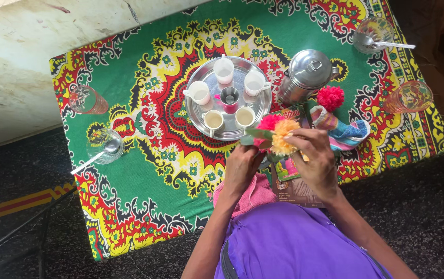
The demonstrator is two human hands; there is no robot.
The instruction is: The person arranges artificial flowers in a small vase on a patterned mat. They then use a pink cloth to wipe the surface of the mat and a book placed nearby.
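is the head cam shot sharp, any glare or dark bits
Head view: mostly sharp and evenly lit; the tray and steel pot show soft glare. The floor at the lower edge is dim and grainy, the wall at top left bright. Both hands, left and right, are in focus around the flowers; the cloth edges bow slightly from the wide lens.

Patterned green cloth [144,175], round steel tray [197,114], steel pot [304,75], four glasses
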